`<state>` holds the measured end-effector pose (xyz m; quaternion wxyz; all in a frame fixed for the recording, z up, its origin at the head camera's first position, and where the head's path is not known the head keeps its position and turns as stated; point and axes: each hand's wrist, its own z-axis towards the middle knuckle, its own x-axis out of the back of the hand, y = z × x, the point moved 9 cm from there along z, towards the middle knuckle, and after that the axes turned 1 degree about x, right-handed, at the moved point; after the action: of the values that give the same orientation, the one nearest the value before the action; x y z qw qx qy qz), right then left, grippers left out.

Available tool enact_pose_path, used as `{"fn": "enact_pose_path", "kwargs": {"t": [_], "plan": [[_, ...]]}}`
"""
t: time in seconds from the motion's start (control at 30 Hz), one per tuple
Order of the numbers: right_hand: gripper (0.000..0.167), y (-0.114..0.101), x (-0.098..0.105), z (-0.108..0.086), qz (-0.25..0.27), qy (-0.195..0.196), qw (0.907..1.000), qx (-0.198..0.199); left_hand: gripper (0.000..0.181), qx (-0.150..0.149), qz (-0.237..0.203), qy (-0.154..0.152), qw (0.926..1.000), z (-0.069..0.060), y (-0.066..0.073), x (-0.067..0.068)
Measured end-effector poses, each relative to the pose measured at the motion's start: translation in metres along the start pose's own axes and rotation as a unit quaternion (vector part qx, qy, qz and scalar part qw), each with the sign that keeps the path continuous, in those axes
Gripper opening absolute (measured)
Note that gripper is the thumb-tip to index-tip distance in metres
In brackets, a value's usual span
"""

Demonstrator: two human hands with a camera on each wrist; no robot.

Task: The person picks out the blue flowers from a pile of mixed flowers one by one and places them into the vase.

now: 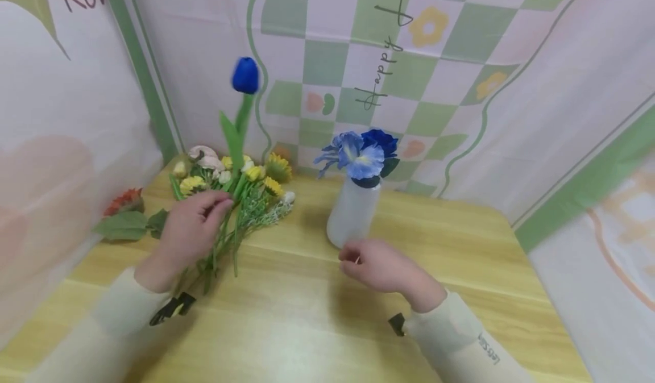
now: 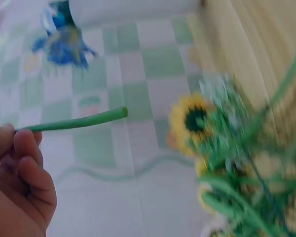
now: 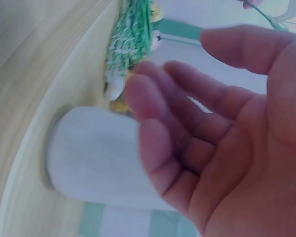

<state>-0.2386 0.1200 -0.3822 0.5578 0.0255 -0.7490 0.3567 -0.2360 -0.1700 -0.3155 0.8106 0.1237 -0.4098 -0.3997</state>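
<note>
Key relation: the white vase [image 1: 353,212] lies to the right of the left hand [image 1: 191,227], well apart from it, and upright on the wooden table [image 1: 291,315]. The blue tulip [image 1: 236,144] is pinched by its stem [image 2: 84,121] between thumb and fingers of that hand; in the head view its long axis runs nearly upright, bloom uppermost, leaning slightly right, above a heap of flowers [image 1: 253,192]. In the left wrist view the cut end [image 2: 124,112] projects free beyond the pinch. The vase carries a light-blue iris [image 1: 360,158] and a dark-blue rose [image 1: 380,141]. The right hand [image 1: 381,266] is the nearer to it, by its base, fingers loosely curved around nothing; contact with the vase cannot be told
</note>
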Motion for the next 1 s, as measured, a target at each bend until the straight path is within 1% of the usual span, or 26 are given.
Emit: {"fn": "enact_pose_path", "kwargs": {"t": [0.1,0.17,0.3,0.4,0.5,0.6,0.7,0.8,0.87,0.93,1.0], "plan": [[0.006,-0.012,0.011,-0.003,0.028,0.047,0.9982,0.022,0.01,-0.035,-0.025,-0.031,0.9986,-0.004,0.02,-0.017],[0.004,-0.02,0.02,-0.007,0.045,0.086,0.9948,0.031,0.011,-0.053,-0.04,-0.044,0.9969,-0.006,0.033,-0.027],[0.004,-0.033,0.041,-0.019,0.065,0.163,0.9837,0.04,0.011,-0.09,-0.089,-0.063,0.99,-0.008,0.056,-0.046],[0.01,-0.045,0.051,-0.025,0.083,0.2,0.9748,0.053,0.011,-0.115,-0.122,-0.077,0.9828,-0.01,0.071,-0.058],[0.015,-0.057,0.058,-0.028,0.097,0.226,0.966,0.081,0.01,-0.129,-0.137,-0.102,0.9767,-0.014,0.081,-0.068],[0.014,-0.066,0.063,-0.03,0.117,0.244,0.9564,0.11,0.008,-0.139,-0.142,-0.135,0.9705,-0.019,0.088,-0.079],[0.009,-0.068,0.065,-0.032,0.147,0.251,0.9488,0.122,0.007,-0.149,-0.148,-0.165,0.9636,-0.024,0.094,-0.09],[0.01,-0.064,0.066,-0.034,0.188,0.246,0.9432,0.12,0.007,-0.155,-0.157,-0.188,0.9571,-0.027,0.099,-0.097],[0.014,-0.061,0.067,-0.036,0.208,0.245,0.94,0.113,0.008,-0.152,-0.165,-0.203,0.9533,-0.028,0.102,-0.102],[0.019,-0.058,0.07,-0.039,0.219,0.248,0.9376,0.107,0.009,-0.142,-0.168,-0.218,0.9509,-0.028,0.103,-0.106],[0.023,-0.056,0.074,-0.042,0.222,0.253,0.9361,0.102,0.011,-0.122,-0.168,-0.236,0.9495,-0.028,0.103,-0.111]]}}
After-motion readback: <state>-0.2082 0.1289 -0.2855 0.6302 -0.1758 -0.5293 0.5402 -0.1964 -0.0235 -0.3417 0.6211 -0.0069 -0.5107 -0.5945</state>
